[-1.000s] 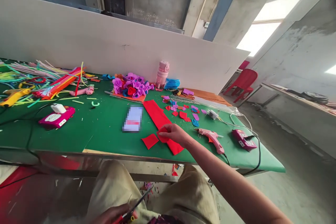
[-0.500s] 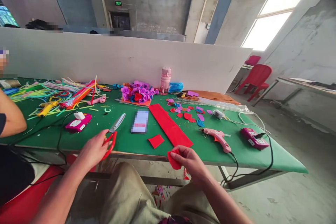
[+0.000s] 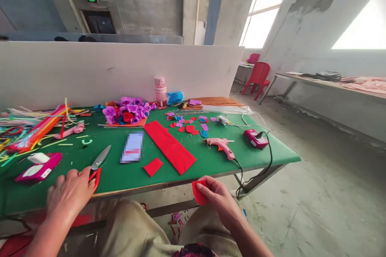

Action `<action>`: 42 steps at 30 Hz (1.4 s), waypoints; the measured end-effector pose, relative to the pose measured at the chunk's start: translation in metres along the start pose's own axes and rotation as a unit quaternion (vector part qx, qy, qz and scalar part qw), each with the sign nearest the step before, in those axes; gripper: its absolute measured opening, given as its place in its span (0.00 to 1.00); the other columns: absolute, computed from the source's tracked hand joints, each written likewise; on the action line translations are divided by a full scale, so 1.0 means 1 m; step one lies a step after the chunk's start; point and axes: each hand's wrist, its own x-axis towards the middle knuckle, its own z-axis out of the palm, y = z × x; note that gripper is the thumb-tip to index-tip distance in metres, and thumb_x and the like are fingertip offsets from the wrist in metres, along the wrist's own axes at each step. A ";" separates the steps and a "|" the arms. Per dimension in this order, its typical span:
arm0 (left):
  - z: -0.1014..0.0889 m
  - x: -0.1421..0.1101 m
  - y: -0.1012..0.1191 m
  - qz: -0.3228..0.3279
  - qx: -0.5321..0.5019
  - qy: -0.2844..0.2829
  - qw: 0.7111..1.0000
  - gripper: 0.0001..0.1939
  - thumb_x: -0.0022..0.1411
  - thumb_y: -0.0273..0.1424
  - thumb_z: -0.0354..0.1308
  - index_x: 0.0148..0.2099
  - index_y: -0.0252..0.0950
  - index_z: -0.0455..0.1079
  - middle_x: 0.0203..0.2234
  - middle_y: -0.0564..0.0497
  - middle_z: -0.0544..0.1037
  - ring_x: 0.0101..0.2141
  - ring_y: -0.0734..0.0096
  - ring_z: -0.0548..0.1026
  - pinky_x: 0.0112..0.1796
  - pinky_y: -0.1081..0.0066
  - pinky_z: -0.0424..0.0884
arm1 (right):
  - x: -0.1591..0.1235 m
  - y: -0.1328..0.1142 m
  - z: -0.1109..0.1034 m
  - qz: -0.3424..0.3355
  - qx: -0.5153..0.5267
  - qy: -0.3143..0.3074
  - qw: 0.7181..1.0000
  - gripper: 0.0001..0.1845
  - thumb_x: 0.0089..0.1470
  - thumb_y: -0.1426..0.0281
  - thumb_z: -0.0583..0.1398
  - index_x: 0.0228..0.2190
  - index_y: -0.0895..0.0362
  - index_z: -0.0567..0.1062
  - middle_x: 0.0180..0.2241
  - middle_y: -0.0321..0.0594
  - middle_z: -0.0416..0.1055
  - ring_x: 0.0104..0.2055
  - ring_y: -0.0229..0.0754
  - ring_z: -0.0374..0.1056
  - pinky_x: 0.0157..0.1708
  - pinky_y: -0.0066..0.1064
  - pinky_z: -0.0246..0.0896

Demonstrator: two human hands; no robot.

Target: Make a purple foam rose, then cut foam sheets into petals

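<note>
My left hand point(image 3: 70, 190) is at the front edge of the green table, its fingers on the red handles of a pair of scissors point(image 3: 101, 158). The blades are closed and lie low over the tabletop, pointing away from me. Over my lap, just off the table edge, my right hand point(image 3: 221, 198) pinches a small red paper piece point(image 3: 199, 193) between thumb and fingers. A long folded red paper strip point(image 3: 170, 147) and a small red square point(image 3: 153, 166) lie on the table between my hands.
A pink glue gun point(image 3: 221, 144) lies right of the strip, its cord running off the edge. Nearby are a magenta power box point(image 3: 255, 138), cut paper petals point(image 3: 189, 128), a phone point(image 3: 132, 147), purple paper flowers point(image 3: 129, 108), a pink bottle point(image 3: 160, 91) and another magenta box point(image 3: 39, 168).
The view has turned right. My left hand has moved left and lower with the scissors, toward the table edge. My right hand still pinches the red paper piece, slightly lower.
</note>
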 end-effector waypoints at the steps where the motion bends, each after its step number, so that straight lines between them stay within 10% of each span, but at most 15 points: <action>1: -0.004 -0.001 0.013 0.022 0.009 0.039 0.999 0.18 0.65 0.33 0.42 0.49 0.34 0.70 0.41 0.43 0.74 0.41 0.53 0.72 0.40 0.59 0.69 | -0.002 0.001 -0.003 0.004 0.004 0.013 1.000 0.20 0.45 0.53 0.65 0.23 0.57 0.71 0.19 0.33 0.66 0.22 0.34 0.56 0.24 0.27 0.49; 6: -0.030 -0.020 0.121 0.299 -0.242 0.010 0.923 0.14 0.67 0.30 0.46 0.50 0.39 0.69 0.43 0.47 0.75 0.44 0.66 0.73 0.46 0.70 0.67 | -0.010 0.005 -0.003 0.016 0.023 0.038 0.999 0.20 0.43 0.52 0.66 0.23 0.56 0.72 0.20 0.34 0.65 0.22 0.35 0.57 0.24 0.27 0.51; 12: -0.041 -0.019 0.206 0.395 -0.136 -0.035 0.908 0.07 0.61 0.26 0.54 0.42 0.34 0.70 0.38 0.43 0.74 0.41 0.59 0.73 0.39 0.65 0.70 | -0.014 0.015 -0.009 0.025 0.022 0.018 0.999 0.22 0.42 0.50 0.66 0.23 0.56 0.72 0.20 0.35 0.65 0.22 0.36 0.57 0.24 0.27 0.52; 21: -0.040 0.008 0.205 0.449 -0.102 -0.041 0.887 0.10 0.60 0.17 0.50 0.35 0.33 0.69 0.34 0.45 0.75 0.40 0.61 0.73 0.41 0.66 0.70 | -0.016 0.050 -0.059 0.009 -0.008 0.036 0.999 0.18 0.46 0.51 0.64 0.26 0.54 0.75 0.23 0.37 0.66 0.24 0.40 0.57 0.25 0.29 0.51; 34: -0.048 -0.015 0.190 0.423 -0.079 -0.053 0.901 0.12 0.55 0.16 0.49 0.37 0.33 0.69 0.33 0.44 0.77 0.36 0.62 0.75 0.38 0.65 0.71 | -0.019 0.051 -0.062 0.004 0.005 0.034 0.999 0.17 0.47 0.53 0.64 0.27 0.54 0.75 0.23 0.37 0.66 0.25 0.39 0.56 0.25 0.29 0.50; 42: -0.047 -0.043 0.196 0.432 -0.126 -0.034 0.893 0.26 0.55 0.24 0.54 0.57 0.38 0.61 0.55 0.40 0.68 0.53 0.52 0.66 0.49 0.54 0.67 | -0.020 0.056 -0.061 -0.002 0.038 0.046 0.998 0.17 0.47 0.54 0.64 0.27 0.55 0.74 0.23 0.37 0.66 0.24 0.38 0.56 0.25 0.29 0.48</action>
